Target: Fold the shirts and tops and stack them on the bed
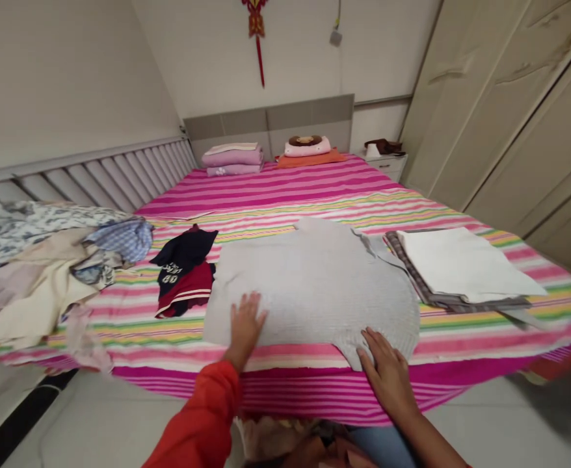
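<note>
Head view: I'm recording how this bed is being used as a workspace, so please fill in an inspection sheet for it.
Surface: multicoloured striped bedsheet, mostly flat where it shows.
Job's things: light grey ribbed-knit garment, spread out, with some creases.
Clutter: loose heap of white, cream and blue-checked cloth at the left; navy-and-red garment with white lettering beside the grey one; stack topped by folded white cloth at the right.
Hands: left hand on the grey garment, fingers spread; right hand at its near edge, fingers extended.
Cables: thin cord on the wall, small grey block at its lower end.
Surroundings: grey panelled headboard, beige wardrobe doors, red hanging wall ornament.
</note>
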The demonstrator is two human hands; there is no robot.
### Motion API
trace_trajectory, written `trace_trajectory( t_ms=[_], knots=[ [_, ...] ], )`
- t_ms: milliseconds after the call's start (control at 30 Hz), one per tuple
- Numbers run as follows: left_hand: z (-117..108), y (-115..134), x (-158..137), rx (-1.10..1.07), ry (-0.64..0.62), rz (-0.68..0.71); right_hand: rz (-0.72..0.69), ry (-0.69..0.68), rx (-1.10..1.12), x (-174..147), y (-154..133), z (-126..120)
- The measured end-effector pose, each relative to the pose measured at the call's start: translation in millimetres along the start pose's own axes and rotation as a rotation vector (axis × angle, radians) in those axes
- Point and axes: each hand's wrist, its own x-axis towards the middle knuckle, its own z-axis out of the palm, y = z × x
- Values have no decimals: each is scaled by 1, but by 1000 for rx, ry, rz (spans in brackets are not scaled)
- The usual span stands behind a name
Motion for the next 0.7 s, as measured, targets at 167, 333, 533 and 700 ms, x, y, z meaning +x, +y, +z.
trace_trajectory(
  t_ms=[167,333,533,700],
  knots=[
    [-22,-78,-9,-125,162,-318,-28,51,20,-4,11,2],
    [-19,-85,-19,-361,304,-594,-49,72,50,-2,12,4],
    [-34,-102,-17,-533,308,-709,-77,85,82,0,15,5],
    [-45,-111,-30,-730,400,-822,-82,125,146,0,19,9]
  ],
)
